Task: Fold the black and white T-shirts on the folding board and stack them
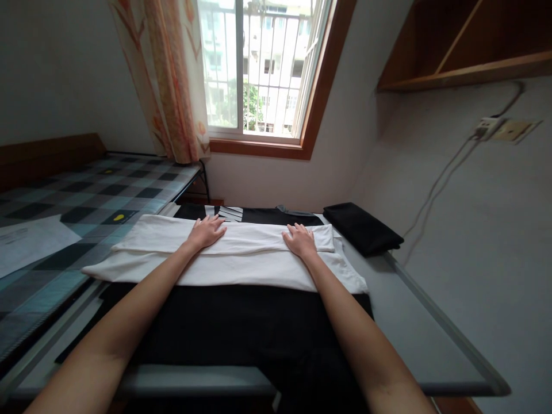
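Observation:
A white garment (254, 264) lies across the table, its far part folded over in a long strip. My left hand (207, 232) rests flat on the left part of that strip, fingers spread. On the strip's right part lies my right hand (299, 239), also flat with its fingers apart. Beneath the white cloth is a black garment (241, 322), which reaches toward me and hangs over the table's near edge. Behind the strip shows more black cloth (263, 216) with white stripes.
A folded black cloth (362, 228) sits at the table's (431, 328) back right corner, by the wall. To the left stands a bed with a checked mattress (142, 178), a paper sheet (34, 238) on it. A shelf (466, 72) and a wall socket (489, 127) are on the right.

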Action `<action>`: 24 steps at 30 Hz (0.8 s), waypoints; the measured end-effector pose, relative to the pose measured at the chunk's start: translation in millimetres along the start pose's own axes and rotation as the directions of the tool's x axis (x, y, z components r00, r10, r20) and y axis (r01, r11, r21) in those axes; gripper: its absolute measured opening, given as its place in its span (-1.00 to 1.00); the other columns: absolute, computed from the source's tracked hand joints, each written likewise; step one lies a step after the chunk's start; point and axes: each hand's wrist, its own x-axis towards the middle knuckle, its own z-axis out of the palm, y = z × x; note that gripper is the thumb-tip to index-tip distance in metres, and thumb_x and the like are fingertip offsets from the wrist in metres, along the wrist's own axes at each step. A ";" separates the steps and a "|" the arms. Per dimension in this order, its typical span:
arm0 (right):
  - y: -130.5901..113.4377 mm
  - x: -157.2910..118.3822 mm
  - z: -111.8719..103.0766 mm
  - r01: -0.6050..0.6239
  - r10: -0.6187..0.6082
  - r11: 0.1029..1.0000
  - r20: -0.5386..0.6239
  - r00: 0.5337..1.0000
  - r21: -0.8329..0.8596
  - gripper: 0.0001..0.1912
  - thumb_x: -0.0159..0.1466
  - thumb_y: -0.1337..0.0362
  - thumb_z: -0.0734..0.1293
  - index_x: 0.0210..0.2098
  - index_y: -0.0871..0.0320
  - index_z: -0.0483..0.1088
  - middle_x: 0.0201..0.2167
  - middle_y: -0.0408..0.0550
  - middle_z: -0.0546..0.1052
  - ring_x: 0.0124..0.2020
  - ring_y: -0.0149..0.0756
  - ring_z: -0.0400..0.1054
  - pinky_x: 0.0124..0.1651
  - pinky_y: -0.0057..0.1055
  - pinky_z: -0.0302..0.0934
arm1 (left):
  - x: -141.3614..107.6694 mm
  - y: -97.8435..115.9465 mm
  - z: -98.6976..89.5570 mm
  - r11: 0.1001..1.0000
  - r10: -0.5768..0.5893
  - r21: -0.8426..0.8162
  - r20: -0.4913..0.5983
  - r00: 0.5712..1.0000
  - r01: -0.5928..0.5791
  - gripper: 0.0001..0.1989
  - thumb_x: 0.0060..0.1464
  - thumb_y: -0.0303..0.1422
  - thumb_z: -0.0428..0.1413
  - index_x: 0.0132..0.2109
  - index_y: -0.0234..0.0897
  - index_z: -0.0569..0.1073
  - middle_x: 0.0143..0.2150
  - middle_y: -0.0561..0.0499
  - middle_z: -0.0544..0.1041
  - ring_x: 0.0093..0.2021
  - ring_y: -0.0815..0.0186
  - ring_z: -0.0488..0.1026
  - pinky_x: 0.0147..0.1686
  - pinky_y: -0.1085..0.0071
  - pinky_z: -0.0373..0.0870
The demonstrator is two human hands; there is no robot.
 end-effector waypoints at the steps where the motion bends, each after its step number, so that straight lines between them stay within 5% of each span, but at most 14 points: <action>1: 0.5 -0.7 -0.3 0.005 -0.005 1.000 -0.004 1.000 0.000 -0.43 0.37 0.00 0.05 0.26 0.09 0.23 0.33 0.10 0.17 0.35 -0.04 -0.06 0.32 -0.02 -0.22 | -1.5 1.2 -0.2 1.000 -0.004 0.004 -0.028 1.000 0.004 -0.48 0.23 -0.08 -0.14 0.26 -0.09 0.30 0.36 -0.04 0.19 0.34 0.00 0.10 0.25 -0.01 0.02; 6: 1.7 -8.1 -2.9 0.082 -0.082 0.997 -0.047 0.995 -0.010 -0.48 0.39 0.09 0.04 0.22 0.15 0.29 0.30 0.11 0.23 0.34 -0.09 -0.02 0.30 -0.10 -0.15 | -13.8 4.7 -2.5 0.979 -0.192 0.009 -0.268 0.944 0.202 -0.50 0.24 -0.17 -0.13 0.23 -0.22 0.34 0.35 -0.13 0.20 0.32 0.04 0.13 0.24 0.09 0.08; 12: -1.3 -17.2 -7.4 0.104 -0.111 0.993 -0.147 0.983 -0.056 -0.47 0.40 0.06 0.04 0.19 0.19 0.33 0.32 0.14 0.19 0.37 -0.09 -0.11 0.33 -0.07 -0.25 | -17.8 -3.4 -1.1 0.970 -0.243 -0.017 -0.136 0.960 0.243 -0.48 0.24 -0.11 -0.16 0.21 -0.23 0.36 0.32 -0.17 0.26 0.30 -0.06 0.16 0.22 -0.05 0.06; 15: -1.2 -19.2 -6.5 0.049 -0.053 0.997 -0.076 0.996 -0.056 -0.39 0.39 -0.04 0.00 0.26 0.16 0.23 0.34 0.16 0.14 0.37 -0.02 -0.13 0.32 0.00 -0.25 | -18.9 -3.2 -1.6 0.975 -0.222 -0.009 -0.139 0.965 0.223 -0.49 0.24 -0.13 -0.14 0.20 -0.25 0.38 0.32 -0.18 0.25 0.31 -0.09 0.13 0.22 -0.07 0.06; 20: -0.3 -19.8 -2.4 0.021 -0.020 0.998 0.002 1.000 -0.053 -0.37 0.39 -0.06 -0.02 0.30 0.13 0.17 0.35 0.15 0.12 0.37 -0.02 -0.10 0.31 -0.01 -0.21 | -24.8 18.0 -8.2 0.997 0.037 -0.048 -0.311 0.950 -0.054 -0.62 0.22 -0.25 -0.05 0.08 -0.25 0.47 0.21 -0.15 0.38 0.22 0.05 0.26 0.20 0.09 0.16; 24: -1.3 -21.3 -6.9 0.081 -0.085 0.995 -0.072 0.994 -0.054 -0.48 0.40 0.01 0.04 0.18 0.13 0.32 0.26 0.13 0.28 0.28 -0.08 0.06 0.27 -0.12 -0.10 | -32.6 54.7 -12.6 0.879 0.360 -0.207 -0.305 0.882 -0.430 -0.72 0.21 -0.23 0.02 -0.07 -0.23 0.53 -0.09 -0.10 0.53 -0.06 0.19 0.44 0.00 0.26 0.35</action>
